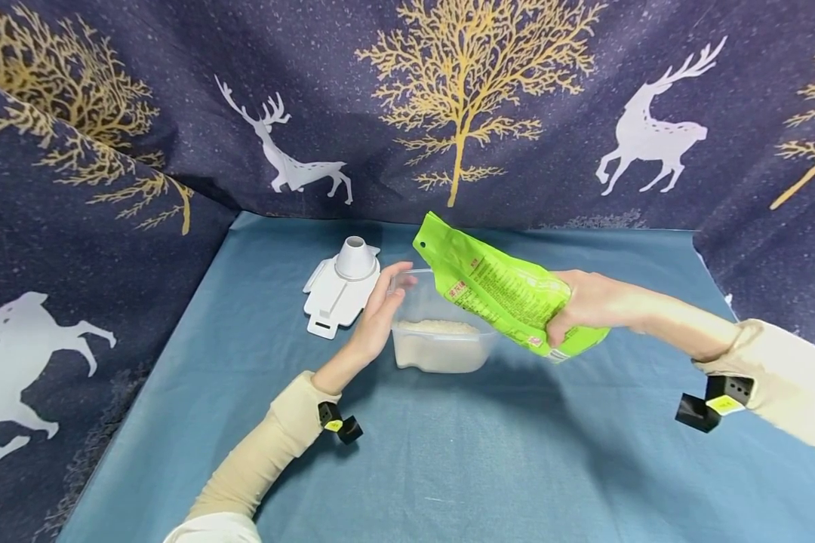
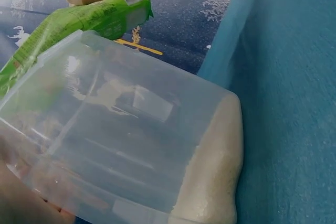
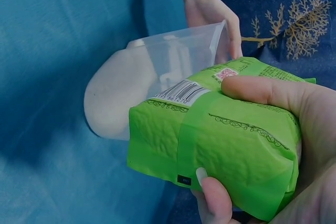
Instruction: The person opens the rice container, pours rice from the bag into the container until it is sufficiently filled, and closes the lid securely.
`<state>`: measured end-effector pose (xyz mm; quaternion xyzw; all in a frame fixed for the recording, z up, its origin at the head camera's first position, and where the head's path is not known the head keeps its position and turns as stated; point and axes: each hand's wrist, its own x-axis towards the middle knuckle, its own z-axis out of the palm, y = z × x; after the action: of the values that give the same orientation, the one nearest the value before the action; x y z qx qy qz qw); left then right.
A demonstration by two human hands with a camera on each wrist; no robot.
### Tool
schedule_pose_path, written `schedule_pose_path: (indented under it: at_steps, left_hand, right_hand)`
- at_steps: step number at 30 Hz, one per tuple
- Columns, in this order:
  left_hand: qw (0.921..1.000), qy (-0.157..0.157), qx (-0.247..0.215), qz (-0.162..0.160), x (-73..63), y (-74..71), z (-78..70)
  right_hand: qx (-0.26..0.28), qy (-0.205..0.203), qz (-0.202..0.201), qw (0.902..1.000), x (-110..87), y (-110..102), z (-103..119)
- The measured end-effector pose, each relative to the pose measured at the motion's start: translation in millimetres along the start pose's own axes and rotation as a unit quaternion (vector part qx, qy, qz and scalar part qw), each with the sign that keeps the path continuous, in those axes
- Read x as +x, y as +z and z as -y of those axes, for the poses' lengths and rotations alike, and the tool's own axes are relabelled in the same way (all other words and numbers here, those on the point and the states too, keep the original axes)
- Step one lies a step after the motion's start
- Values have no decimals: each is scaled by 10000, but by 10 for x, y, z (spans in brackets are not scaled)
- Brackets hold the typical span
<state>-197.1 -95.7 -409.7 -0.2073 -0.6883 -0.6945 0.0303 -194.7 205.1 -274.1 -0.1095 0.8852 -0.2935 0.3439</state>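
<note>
A clear plastic container (image 1: 472, 358) stands on the table, partly filled with whitish grains (image 1: 438, 326) that look like rice. My left hand (image 1: 375, 317) holds it at the left side of its rim, the thumb and fingers around the upper edge. Above the container, a bright green printed bag (image 1: 496, 294) lies tilted, its narrow end up at the far left and overlapping the container's opening. My right hand (image 1: 584, 298) grips the bag's bottom end, with the thumb on the barcode side (image 3: 184, 93) and fingers beneath. The bag's mouth is hidden in the head view.
Left of the container lies a white lid-like plate (image 1: 336, 294) with a cone-shaped spout (image 1: 355, 259) standing up on it. A blue cloth (image 1: 489, 467) covers the table. Behind hangs a dark blue curtain (image 1: 543, 181) with deer and trees.
</note>
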Motion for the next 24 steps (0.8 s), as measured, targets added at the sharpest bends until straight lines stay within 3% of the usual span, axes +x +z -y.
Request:
schedule_pose_path:
  at_steps: [24]
  left_hand:
    - [9998, -66, -187, -20, 8, 11, 2]
  right_hand:
    - [-83, 51, 367, 9993, 35, -52, 99]
